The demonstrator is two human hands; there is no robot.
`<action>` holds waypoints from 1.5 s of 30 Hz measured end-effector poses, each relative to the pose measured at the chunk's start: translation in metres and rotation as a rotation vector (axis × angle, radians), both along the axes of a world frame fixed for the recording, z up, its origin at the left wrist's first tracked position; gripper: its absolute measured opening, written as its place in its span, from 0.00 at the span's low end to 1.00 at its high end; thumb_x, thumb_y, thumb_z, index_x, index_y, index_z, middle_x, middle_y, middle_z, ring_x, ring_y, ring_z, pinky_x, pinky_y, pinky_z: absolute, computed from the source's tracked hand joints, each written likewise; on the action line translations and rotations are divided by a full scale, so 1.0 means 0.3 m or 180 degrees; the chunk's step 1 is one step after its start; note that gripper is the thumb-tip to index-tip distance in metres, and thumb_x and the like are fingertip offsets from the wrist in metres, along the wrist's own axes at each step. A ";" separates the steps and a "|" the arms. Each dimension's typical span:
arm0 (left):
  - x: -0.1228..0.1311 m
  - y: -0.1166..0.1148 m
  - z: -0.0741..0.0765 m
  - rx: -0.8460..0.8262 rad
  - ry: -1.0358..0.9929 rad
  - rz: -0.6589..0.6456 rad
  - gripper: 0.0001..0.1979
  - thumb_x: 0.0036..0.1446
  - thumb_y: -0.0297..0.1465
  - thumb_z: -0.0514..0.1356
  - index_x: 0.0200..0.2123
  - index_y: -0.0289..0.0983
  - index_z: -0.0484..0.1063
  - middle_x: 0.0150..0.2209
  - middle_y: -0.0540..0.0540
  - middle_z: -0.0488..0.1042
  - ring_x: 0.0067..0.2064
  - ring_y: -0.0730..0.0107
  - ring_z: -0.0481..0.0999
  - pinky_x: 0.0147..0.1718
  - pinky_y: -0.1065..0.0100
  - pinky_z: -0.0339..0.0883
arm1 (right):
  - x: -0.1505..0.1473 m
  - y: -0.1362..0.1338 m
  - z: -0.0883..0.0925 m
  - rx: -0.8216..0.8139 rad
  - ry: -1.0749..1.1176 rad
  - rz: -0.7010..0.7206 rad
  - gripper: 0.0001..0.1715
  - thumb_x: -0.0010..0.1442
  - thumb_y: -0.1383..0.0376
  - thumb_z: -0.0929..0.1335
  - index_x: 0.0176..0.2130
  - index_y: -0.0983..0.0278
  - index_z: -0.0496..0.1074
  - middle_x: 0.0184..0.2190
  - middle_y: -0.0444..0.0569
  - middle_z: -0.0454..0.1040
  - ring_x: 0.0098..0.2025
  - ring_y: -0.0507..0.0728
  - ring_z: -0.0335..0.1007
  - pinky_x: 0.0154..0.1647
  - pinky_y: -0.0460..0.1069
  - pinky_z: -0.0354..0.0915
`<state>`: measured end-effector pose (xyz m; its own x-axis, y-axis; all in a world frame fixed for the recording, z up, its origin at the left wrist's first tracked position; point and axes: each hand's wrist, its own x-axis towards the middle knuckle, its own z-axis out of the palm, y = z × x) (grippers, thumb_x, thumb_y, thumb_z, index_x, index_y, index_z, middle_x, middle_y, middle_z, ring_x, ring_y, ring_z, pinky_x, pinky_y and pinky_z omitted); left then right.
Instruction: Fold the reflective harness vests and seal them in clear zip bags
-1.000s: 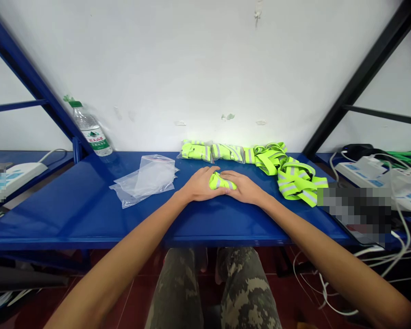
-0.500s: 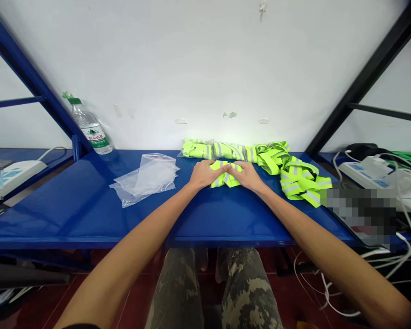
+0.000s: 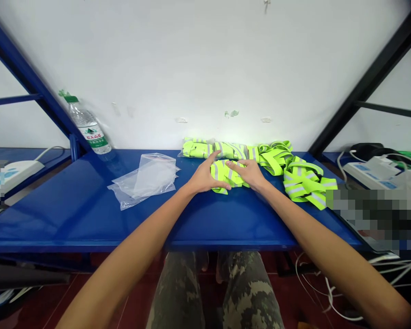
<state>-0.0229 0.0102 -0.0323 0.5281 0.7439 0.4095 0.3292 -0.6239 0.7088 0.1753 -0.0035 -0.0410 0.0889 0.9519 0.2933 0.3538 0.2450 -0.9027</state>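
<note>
"What lies under the hands?"
"A folded bundle of reflective webbing (image 3: 228,175), neon and silver-striped, mid-tabletop (image 3: 71,219) near the back edge."
"The grip?"
"Left hand (image 3: 203,177) and right hand (image 3: 249,173) spread wide, fingers lightly on it, not clasping."

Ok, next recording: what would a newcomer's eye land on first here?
A folded bundle of neon yellow reflective strap stands out most, on the blue metal shelf between the left hand and right hand. A looser heap of the same strap lies to its right, and a clear plastic bag lies to its left.
</note>
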 end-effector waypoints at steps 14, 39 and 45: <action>0.023 -0.050 0.022 0.1316 0.0795 0.0042 0.58 0.42 0.42 0.74 0.70 0.44 0.45 0.61 0.35 0.59 0.62 0.45 0.63 0.61 0.45 0.60 | 0.000 -0.028 0.024 -0.1209 0.1650 0.0210 0.25 0.40 0.49 0.80 0.25 0.66 0.74 0.25 0.51 0.78 0.24 0.56 0.73 0.25 0.50 0.72; 0.034 -0.064 0.024 0.0390 0.0861 0.0403 0.18 0.57 0.37 0.59 0.49 0.39 0.77 0.42 0.47 0.81 0.42 0.60 0.78 0.39 0.66 0.66 | 0.022 -0.134 0.060 0.0510 -0.0633 0.0845 0.32 0.55 0.48 0.72 0.53 0.63 0.74 0.53 0.52 0.75 0.53 0.62 0.72 0.55 0.53 0.65; 0.039 -0.056 0.023 -0.0120 0.0472 0.0218 0.24 0.45 0.44 0.69 0.43 0.36 0.79 0.35 0.50 0.79 0.35 0.66 0.76 0.34 0.69 0.65 | -0.054 -0.142 0.049 0.0842 -0.1028 -0.0315 0.24 0.61 0.47 0.67 0.32 0.64 0.77 0.29 0.49 0.78 0.32 0.57 0.72 0.35 0.49 0.62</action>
<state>-0.0112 -0.0065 -0.0254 0.5283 0.7935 0.3019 0.4728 -0.5703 0.6717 0.1592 -0.0461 -0.0262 0.0396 0.8316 0.5539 0.6413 0.4039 -0.6523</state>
